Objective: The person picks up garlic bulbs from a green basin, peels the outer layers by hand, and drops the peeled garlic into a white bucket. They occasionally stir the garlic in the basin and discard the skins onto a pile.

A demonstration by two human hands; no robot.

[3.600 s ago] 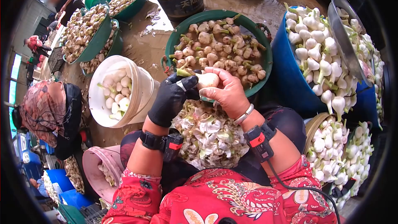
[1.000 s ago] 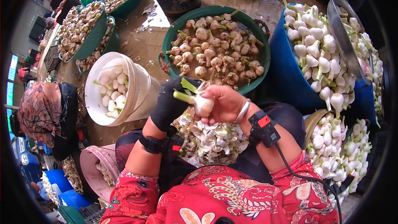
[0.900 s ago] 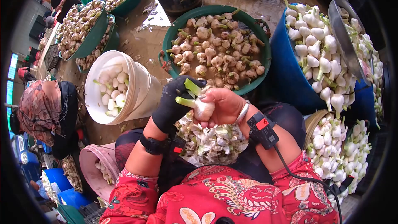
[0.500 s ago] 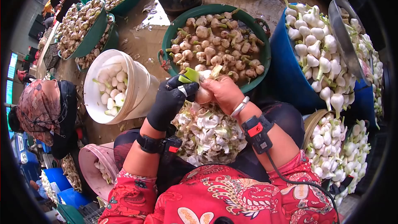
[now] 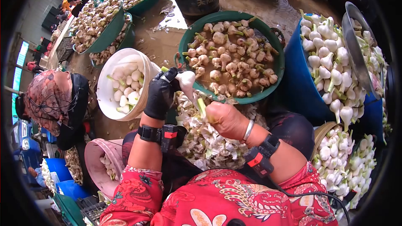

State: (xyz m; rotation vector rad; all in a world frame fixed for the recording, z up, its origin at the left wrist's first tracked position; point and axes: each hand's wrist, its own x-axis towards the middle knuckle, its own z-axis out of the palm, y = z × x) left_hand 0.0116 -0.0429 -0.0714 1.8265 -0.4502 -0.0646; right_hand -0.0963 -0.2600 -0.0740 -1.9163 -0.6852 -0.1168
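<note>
My left hand [image 5: 160, 94], in a black glove, is closed on a white garlic bulb [image 5: 186, 78], its short green stem end poking out above the fingers. Bare and wrapped tight, my right hand [image 5: 229, 120] grips a strip of garlic skin [image 5: 201, 108] with a green end, stretched down from the bulb. A heap of torn papery skins [image 5: 209, 148] lies in my lap below both hands. Just beyond them stands a green basin [image 5: 183, 44] of murky water holding many unpeeled garlic bulbs [image 5: 231, 68].
Left of my hands a white bucket [image 5: 146, 73] holds peeled bulbs. A blue tub [image 5: 295, 73] heaped with white garlic stands at right, with a metal pan [image 5: 354, 46] against it. A pink bucket [image 5: 93, 159] is lower left. Other people [image 5: 54, 96] sit and stand at left.
My hands have moved apart: the right came down and toward me, drawing skin off the bulb, while the left kept hold of it. The whole view has shifted slightly.
</note>
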